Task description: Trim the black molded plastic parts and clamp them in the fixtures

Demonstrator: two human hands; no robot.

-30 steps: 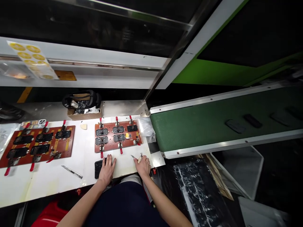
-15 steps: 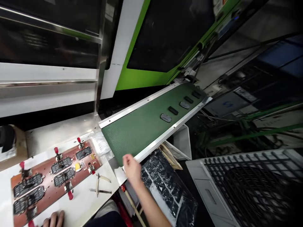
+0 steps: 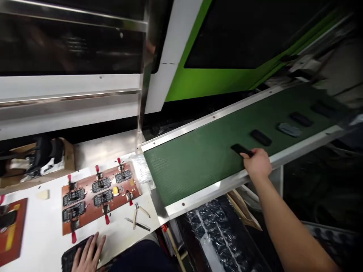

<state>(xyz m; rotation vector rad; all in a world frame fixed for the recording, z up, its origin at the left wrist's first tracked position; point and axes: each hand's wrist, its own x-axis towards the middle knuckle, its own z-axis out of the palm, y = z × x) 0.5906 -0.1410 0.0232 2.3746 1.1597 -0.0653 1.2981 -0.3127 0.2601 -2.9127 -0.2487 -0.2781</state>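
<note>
My right hand reaches over the green conveyor belt, its fingers closed on the near end of a flat black plastic part. Behind it on the belt lie another black part, a grey part and more dark ones. On the white table, my left hand lies with fingers stretched out over a black part. A reddish-brown fixture board is in front of it, with several dark ribbed parts under red-handled clamps.
Cutting pliers and a slim knife-like tool lie near the table edge. A second fixture board is at far left, below a cardboard box. Wrapped black parts sit below the belt's metal rail.
My right hand has moved from the belt's near corner up along it and closed on a black part. The view has swung right, and more of my left hand shows, over a black part.
</note>
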